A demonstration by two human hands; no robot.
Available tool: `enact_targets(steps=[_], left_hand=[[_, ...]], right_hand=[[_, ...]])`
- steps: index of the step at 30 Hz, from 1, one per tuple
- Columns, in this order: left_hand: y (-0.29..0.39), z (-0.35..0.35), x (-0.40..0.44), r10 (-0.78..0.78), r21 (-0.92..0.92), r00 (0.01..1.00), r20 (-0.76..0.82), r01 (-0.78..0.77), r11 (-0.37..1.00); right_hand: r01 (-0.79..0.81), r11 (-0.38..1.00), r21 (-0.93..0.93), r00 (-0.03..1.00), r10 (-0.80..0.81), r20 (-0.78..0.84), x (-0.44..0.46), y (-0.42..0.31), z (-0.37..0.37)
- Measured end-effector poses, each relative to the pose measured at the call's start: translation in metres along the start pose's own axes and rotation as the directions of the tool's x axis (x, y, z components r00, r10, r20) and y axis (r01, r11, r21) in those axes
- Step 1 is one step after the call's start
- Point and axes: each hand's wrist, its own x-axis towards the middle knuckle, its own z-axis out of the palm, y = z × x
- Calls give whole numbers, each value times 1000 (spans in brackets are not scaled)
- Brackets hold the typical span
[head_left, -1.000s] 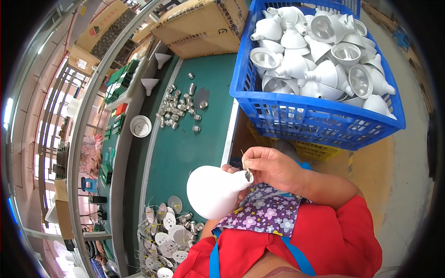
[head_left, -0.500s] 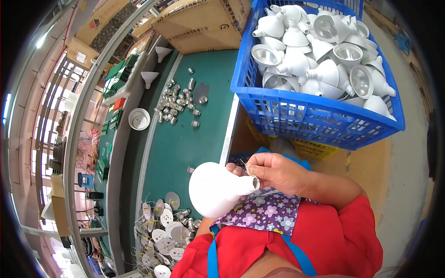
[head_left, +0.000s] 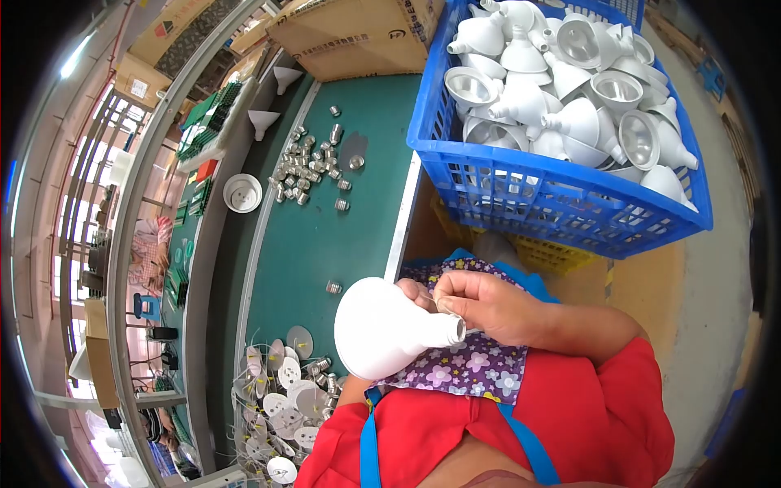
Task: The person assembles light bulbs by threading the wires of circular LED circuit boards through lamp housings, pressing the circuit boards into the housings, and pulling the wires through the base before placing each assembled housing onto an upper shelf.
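A white cone-shaped lamp housing [head_left: 378,328] lies over my lap, its wide end to the left and its narrow neck to the right. Behind it, my left hand [head_left: 416,294] is wrapped round the housing, mostly hidden, with some fingers showing above the neck. My right hand [head_left: 480,302] pinches a thin wire [head_left: 433,299] just above the neck opening. On the green bench, one metal screw cap [head_left: 333,287] lies just left of the housing. White discs with wires [head_left: 277,404] and more caps are heaped at the near end.
A blue crate [head_left: 561,183] full of white housings stands at the upper right, above a yellow crate [head_left: 553,254]. Many metal caps [head_left: 307,169] lie on the green bench [head_left: 309,252]. A cardboard box [head_left: 354,41] sits at its far end. Beyond the frame, a person [head_left: 150,252] is partly visible.
The housing has shifted slightly right, its neck now pointing more to the right and down. My right hand has moved right with it, still pinching. The lone cap beside the housing has come into view.
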Motion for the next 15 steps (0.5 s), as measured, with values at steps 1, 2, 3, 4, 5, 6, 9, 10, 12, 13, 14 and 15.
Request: enact_targets(steps=[1, 2, 3, 4, 5, 6, 9, 10, 12, 13, 14, 15], left_hand=[[0, 1, -1, 44, 229, 995, -94, -21, 973], [-1, 4, -3, 106, 446, 979, -176, -17, 895], [1, 4, -2, 124, 462, 978, -165, -35, 886], [2, 3, -1, 142, 477, 978, -155, -52, 877], [6, -5, 4, 118, 291, 991, -61, -96, 952], [9, -9, 6, 111, 89, 993, 33, -113, 990], [16, 9, 0, 302, 753, 951, -68, -149, 641], [18, 12, 1, 323, 805, 946, -33, -167, 570], [28, 3, 7, 339, 846, 935, 106, -264, 463], [34, -5, 10, 333, 833, 919, 210, -347, 431], [39, -10, 10, 302, 799, 942, 146, -292, 526], [42, -9, 10, 266, 752, 960, 84, -236, 615]], right_hand=[[0, 999, -34, 999, -1, -32, 2, 3, -1], [0, 998, -69, 998, -4, -65, 7, 9, -2], [1, 994, -105, 995, -11, -98, 11, 14, -5], [3, 997, -82, 986, -17, -168, 14, 16, -11], [10, 998, -62, 971, -24, -236, 15, 17, -20], [14, 999, -38, 952, -25, -304, 15, 17, -27], [158, 976, -151, 905, -205, -373, 10, 14, -37], [196, 947, -256, 899, -277, -339, 6, 10, -34], [326, 809, -489, 844, -482, -234, 5, 6, -28], [385, 708, -592, 805, -571, -160, 5, 4, -25], [410, 625, -664, 775, -622, -107, 3, 1, -25], [431, 533, -728, 745, -665, -46, 2, -2, -25]])
